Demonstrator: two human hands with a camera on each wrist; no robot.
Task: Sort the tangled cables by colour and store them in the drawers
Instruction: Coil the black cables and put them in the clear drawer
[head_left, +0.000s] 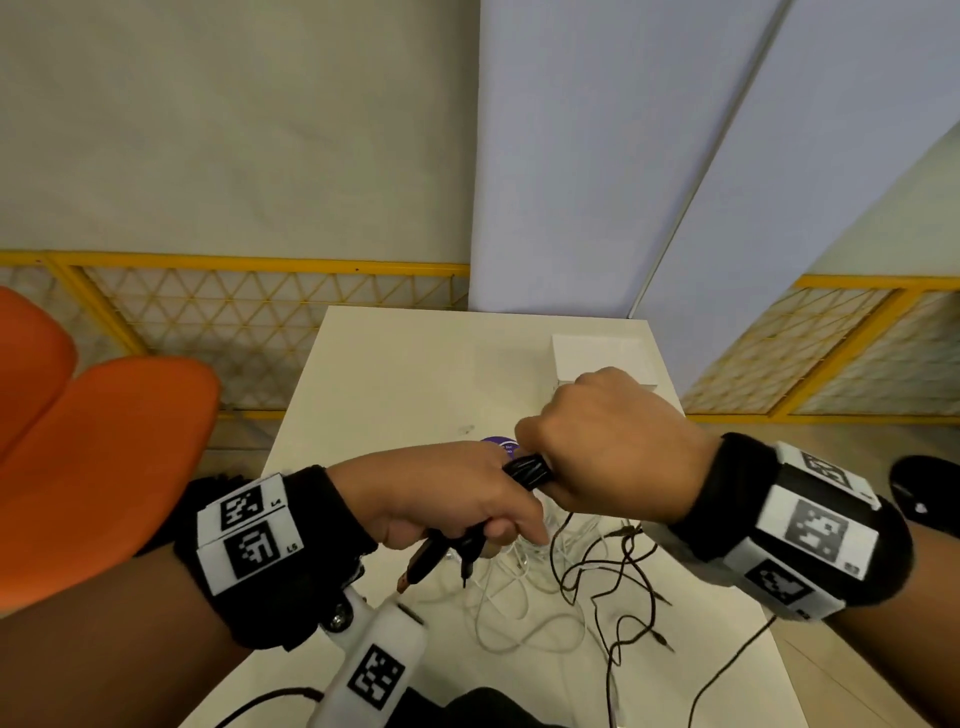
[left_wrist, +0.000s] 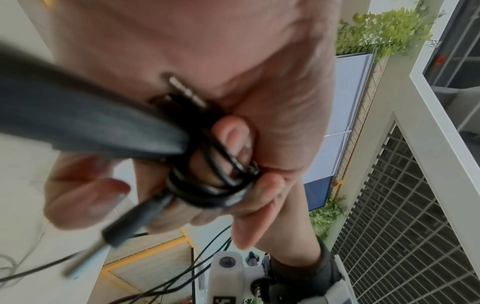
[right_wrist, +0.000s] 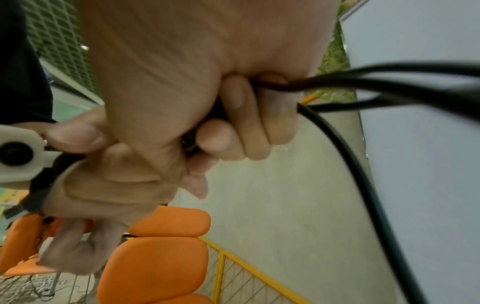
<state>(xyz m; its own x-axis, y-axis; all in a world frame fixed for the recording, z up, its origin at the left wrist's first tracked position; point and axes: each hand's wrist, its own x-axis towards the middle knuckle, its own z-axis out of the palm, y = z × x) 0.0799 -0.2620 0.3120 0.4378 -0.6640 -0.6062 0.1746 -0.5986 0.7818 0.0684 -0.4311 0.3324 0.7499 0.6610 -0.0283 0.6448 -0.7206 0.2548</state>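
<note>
Above the white table (head_left: 395, 374) both hands meet on a bundle of black cables (head_left: 527, 470). My left hand (head_left: 452, 493) grips the bundle, and black plugs (head_left: 431, 556) hang below its fingers. Coils of black cable (left_wrist: 207, 185) wrap around its fingers in the left wrist view. My right hand (head_left: 608, 441) is fisted on the same black cable (right_wrist: 337, 86), which runs out to the right of its fingers (right_wrist: 233, 115). White cables (head_left: 519, 608) and thin black cables (head_left: 618, 582) lie tangled on the table below. A white drawer box (head_left: 602, 358) stands behind the right hand.
Orange chairs (head_left: 104, 457) stand to the left of the table. A yellow mesh fence (head_left: 249, 317) runs behind it. A purple round sticker (head_left: 498, 444) lies on the table, partly hidden by the hands. A black cord (head_left: 727, 670) hangs over the table's right edge.
</note>
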